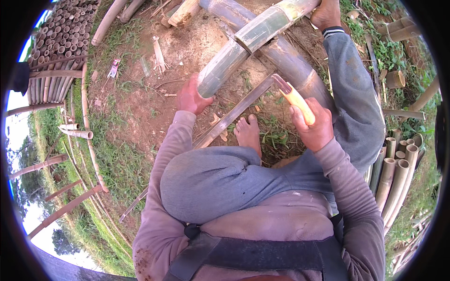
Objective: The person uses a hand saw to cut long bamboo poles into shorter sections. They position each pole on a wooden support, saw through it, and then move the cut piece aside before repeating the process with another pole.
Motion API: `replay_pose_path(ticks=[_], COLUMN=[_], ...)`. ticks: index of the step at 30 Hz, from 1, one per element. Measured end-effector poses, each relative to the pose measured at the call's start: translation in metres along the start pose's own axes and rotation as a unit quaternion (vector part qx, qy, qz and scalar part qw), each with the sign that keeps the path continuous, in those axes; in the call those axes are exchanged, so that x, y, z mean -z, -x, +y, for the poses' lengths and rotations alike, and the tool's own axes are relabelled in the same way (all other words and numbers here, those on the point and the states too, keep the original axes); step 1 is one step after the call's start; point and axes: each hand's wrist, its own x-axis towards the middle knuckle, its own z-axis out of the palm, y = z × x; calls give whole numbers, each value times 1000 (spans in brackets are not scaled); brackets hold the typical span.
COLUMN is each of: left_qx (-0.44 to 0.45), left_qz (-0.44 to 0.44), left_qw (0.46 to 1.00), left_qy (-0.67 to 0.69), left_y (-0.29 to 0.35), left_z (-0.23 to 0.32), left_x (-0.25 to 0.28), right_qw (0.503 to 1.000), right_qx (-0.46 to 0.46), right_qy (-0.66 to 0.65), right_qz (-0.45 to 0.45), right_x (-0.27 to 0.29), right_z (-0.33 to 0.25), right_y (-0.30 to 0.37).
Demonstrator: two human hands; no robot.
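Observation:
A thick green bamboo pole (222, 70) slants up to the right, with a dark gap or cut across its middle. It rests over a greyish bamboo pole (293, 61). My left hand (192, 95) is wrapped round the near end of the green pole. Raised above my thigh, my right hand (313, 122) is closed on a pale wooden handle (298, 101) with a dark metal end; how its blade runs is unclear. A long narrow strip (239, 108) slants from beside that metal end down to my folded leg, which hides part of it.
My bare foot (248, 134) is on the soil below the poles; my other foot (326, 15) is against the green pole's far end. Upright bamboo pieces (395, 182) stand at right. Stacked bamboo (61, 37) and a pole fence (85, 107) are at left. Wood scraps (159, 54) litter the ground.

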Motion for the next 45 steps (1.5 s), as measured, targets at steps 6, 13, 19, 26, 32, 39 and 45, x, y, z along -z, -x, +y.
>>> replay_pose_path(ticks=[6,13,19,26,32,39,45], left_qx=[47,156,-52,-264,-268,-277,-162], left_qz=[-39,14,-114,-329,-272,-162,-77], left_qw=[998,858,848,855,891,947,972], left_qy=[-9,488,515,301,246,-14,152], left_y=[12,68,29,-22,-74,-152,-189], left_z=[3,-10,80,182,230,200,93], left_x=[22,19,99,197,168,170,164], right_qw=[994,968,968,714,682,642,576], right_qx=[-97,7,-55,-203,-279,12,35], right_qy=[46,193,-214,-665,-675,-633,-78], right_qz=[-26,-163,-119,88,44,432,813], right_x=[-63,-50,-58,-7,73,404,733], right_z=[36,32,-45,-28,4,24,-84], right_y=[-75,2,-25,-27,61,183,348])
